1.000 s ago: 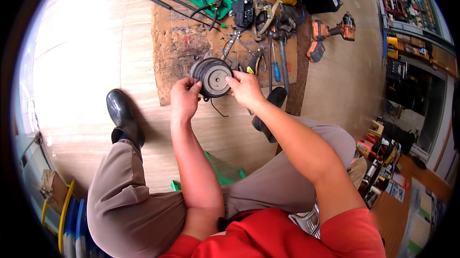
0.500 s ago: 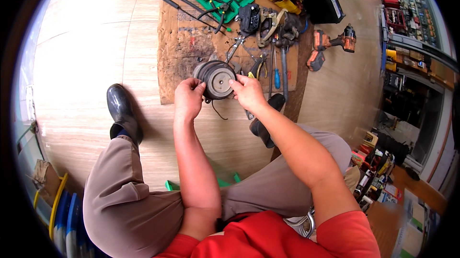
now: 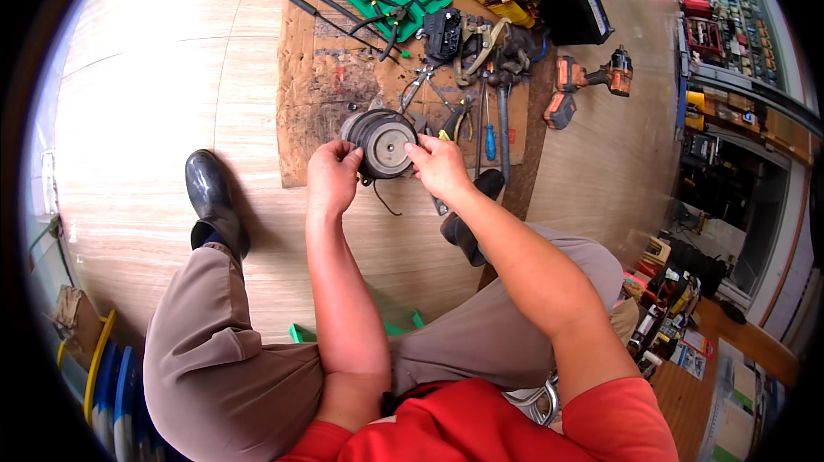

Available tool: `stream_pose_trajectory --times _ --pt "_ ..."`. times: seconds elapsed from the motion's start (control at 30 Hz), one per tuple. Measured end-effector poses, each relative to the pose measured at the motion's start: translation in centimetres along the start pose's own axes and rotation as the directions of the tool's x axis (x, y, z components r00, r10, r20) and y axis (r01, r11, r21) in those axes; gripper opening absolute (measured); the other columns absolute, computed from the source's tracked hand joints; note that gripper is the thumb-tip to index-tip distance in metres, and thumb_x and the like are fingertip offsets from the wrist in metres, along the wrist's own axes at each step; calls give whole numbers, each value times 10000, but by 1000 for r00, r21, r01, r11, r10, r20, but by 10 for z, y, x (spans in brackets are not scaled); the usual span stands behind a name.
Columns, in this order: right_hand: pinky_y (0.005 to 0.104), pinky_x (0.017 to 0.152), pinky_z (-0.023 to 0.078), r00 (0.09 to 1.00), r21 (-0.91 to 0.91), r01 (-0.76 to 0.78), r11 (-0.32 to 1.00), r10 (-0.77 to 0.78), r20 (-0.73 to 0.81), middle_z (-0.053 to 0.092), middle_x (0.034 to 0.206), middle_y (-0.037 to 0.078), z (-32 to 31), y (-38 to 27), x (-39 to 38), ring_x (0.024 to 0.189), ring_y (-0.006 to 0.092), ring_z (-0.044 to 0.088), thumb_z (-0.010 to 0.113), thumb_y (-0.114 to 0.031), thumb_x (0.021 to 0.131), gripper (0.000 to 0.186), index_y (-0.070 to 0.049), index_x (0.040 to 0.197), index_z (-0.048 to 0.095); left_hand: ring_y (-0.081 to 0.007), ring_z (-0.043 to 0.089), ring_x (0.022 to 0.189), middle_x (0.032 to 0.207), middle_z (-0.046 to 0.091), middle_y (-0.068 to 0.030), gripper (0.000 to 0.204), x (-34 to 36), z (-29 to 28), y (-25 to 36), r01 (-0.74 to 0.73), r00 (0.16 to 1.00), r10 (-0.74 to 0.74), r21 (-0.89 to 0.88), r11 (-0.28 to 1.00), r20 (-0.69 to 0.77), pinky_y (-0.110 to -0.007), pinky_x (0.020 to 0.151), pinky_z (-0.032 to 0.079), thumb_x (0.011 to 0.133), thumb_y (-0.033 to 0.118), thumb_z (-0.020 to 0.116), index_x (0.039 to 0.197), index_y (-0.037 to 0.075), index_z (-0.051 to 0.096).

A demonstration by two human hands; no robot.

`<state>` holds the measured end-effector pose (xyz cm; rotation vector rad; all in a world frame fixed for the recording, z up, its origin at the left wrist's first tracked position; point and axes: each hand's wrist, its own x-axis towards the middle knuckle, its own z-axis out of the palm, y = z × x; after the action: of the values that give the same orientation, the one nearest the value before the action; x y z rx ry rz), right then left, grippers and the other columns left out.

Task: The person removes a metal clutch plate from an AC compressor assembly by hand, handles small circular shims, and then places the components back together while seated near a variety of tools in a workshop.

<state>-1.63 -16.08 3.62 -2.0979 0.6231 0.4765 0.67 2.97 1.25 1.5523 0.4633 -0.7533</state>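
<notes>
We grasped the round, dark-grey metal pulley (image 3: 389, 148) by its left rim with the left hand (image 3: 332, 174) and its right rim with the right hand (image 3: 442, 167), at the near edge of the stained brown cardboard sheet (image 3: 302, 123), left of the slim, blue-handled screwdriver (image 3: 490, 142).

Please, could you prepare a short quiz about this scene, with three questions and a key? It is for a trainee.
1. True or false: the left grip and the right grip both touch the round grooved part.

2. Multiple choice: what colour is the screwdriver handle?
a) red
b) blue
c) white

3. Fill in, as the picture shows it: the orange-and-black power tool lies to the ____ of the cardboard.

Key:
1. True
2. b
3. right
</notes>
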Motion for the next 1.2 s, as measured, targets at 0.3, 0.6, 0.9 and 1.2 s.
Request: stream_pose_trajectory --times 0.3,0.6,0.9,1.2 --pt "372 670 481 1000 -1 -8 1000 8 12 667 767 184 -2 -2 0 680 261 636 628 -226 899 253 6 988 672 -122 543 556 670 631 -69 162 3 5 -8 -65 994 59 -58 996 -88 -302 521 449 889 114 657 924 -45 665" --pt "392 635 469 1000 -13 26 1000 -26 -10 643 725 193 0 4 1 641 301 614 641 -233 885 254 19 906 657 -119 552 560 688 638 -74 156 2 4 -5 -51 996 45 -77 996 -78 -290 521 462 894 106 651 937 -44 659" --pt "275 557 460 998 -95 -26 995 32 55 601 713 4 -4 3 3 615 88 536 619 -241 941 294 -12 1116 675 -128 566 558 688 638 -75 155 3 4 -7 -52 996 47 -69 996 -76 -290 523 472 897 113 651 930 -38 658" --pt "336 684 485 999 -25 -43 999 43 10 687 778 152 -5 -15 -6 683 186 623 641 -220 903 258 4 1023 685 -126 573 580 708 644 -75 155 1 5 -2 -36 996 28 -94 995 -88 -288 533 477 905 111 634 933 -41 651"
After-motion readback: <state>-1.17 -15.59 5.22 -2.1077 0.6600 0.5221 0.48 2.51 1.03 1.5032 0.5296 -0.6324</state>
